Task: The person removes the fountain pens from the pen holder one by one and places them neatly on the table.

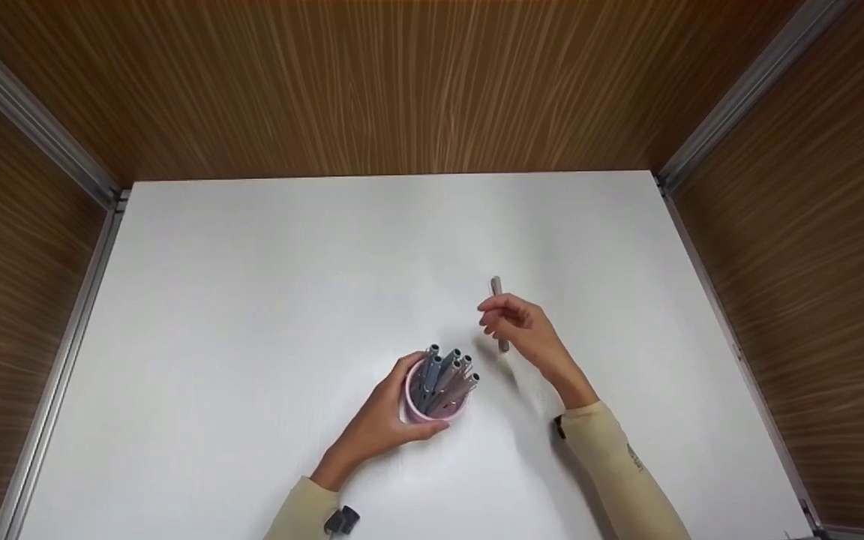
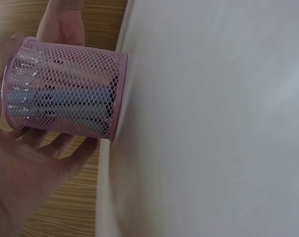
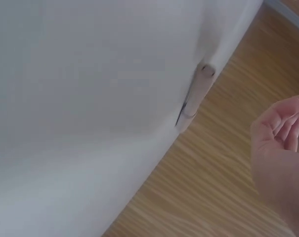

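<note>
A pink mesh pen cup (image 2: pixel 120 94) stands upright on the white table with several grey, blue-grey and pinkish pens (image 1: pixel 432 375) in it. My left hand (image 1: pixel 379 420) grips the cup from the left, thumb along the near side and fingers round the far side. To the right of the cup, a single light pinkish-grey pen (image 3: pixel 197 94) lies on the table. Over that pen is my right hand (image 1: pixel 523 328), its fingers loosely bent and holding nothing. The right wrist view shows a gap between this hand and the pen.
The white table (image 1: pixel 252 300) has a wood-grain panel (image 1: pixel 402 90) at its back and similar panels on both sides. Metal rails (image 1: pixel 64 375) run along the side edges. A dark strap (image 1: pixel 342 519) is on the left wrist.
</note>
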Demonstrator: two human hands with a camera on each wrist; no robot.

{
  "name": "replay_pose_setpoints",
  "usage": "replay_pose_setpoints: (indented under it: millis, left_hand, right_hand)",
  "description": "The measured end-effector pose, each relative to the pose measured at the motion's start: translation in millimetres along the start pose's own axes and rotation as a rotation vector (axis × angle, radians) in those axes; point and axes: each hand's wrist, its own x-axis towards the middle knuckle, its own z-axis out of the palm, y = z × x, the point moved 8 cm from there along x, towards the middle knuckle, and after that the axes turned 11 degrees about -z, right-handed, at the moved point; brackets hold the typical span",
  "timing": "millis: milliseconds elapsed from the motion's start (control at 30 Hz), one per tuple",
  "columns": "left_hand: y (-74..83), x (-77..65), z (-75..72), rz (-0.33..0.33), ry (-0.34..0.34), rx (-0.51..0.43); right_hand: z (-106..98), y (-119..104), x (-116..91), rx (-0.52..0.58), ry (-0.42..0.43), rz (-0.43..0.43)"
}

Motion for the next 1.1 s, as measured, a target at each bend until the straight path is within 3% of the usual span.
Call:
replay_pose_setpoints:
  millis: [200,367,733,1100]
  left_hand:
    - [1.5,-0.2,4.8,0.003,-0.011,-0.019]
    - [3.6,-0.1,6.0,-0.002,-0.025,-0.021]
    - [4.7,3.7,7.0,0.022,-0.036,-0.042]
    - [2.7,1.4,7.8,0.012,-0.042,-0.05]
  right_hand:
    - [20.4,-3.8,-15.1,0.052,-0.162,-0.047]
    - [32.1,-8.4,-23.6,0.068,-0.245,-0.081]
    - [45.0,-15.1,-32.1,0.142,-0.309,-0.145]
    - [52.1,-22.6,-38.7,0.083,-0.391,-0.224]
